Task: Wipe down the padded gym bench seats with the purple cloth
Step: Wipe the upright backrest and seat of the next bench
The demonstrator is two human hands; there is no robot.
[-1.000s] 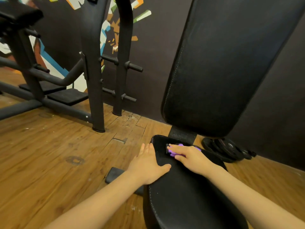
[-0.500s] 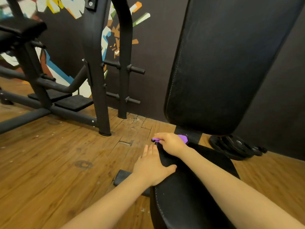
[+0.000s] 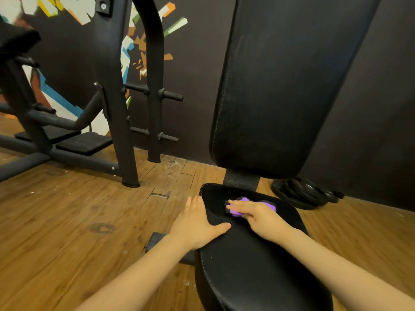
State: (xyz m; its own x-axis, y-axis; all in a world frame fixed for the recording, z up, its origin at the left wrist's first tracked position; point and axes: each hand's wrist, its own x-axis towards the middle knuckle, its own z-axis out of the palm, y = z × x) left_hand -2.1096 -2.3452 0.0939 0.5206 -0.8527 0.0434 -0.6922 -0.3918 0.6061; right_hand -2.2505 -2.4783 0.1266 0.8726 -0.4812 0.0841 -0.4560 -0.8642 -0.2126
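Purple cloth (image 3: pixel 243 206): bunched small on the far end of the seat pad (image 3: pixel 258 254), at about 12 o'clock on the pad, mostly hidden under the right hand.
Right hand (image 3: pixel 258 215): laid flat over the cloth, fingers nearly straight and pointing toward 10 o'clock, pressing rather than gripping it.
Left hand (image 3: pixel 197 223): flat and open on the pad's edge at 9 o'clock, thumb lying on the top surface, fingers along the side; it holds nothing.
Back pad (image 3: pixel 276 86): stands steeply upright just beyond the seat, at 12 o'clock, and looks not yet wiped at this moment; I cannot tell for sure.
Risk, cloth: with only flat pressure on it, the wad could slide out from under the palm or roll off the pad's far edge into the gap by the bracket (image 3: pixel 241 181).
Risk, coverage: such a small wad covers a narrow strip, so the seams and sides may be missed.
Risk, surroundings: weight plates (image 3: pixel 301 194) lie on the floor (image 3: pixel 67 221) at 2 o'clock, a trip hazard when stepping round.
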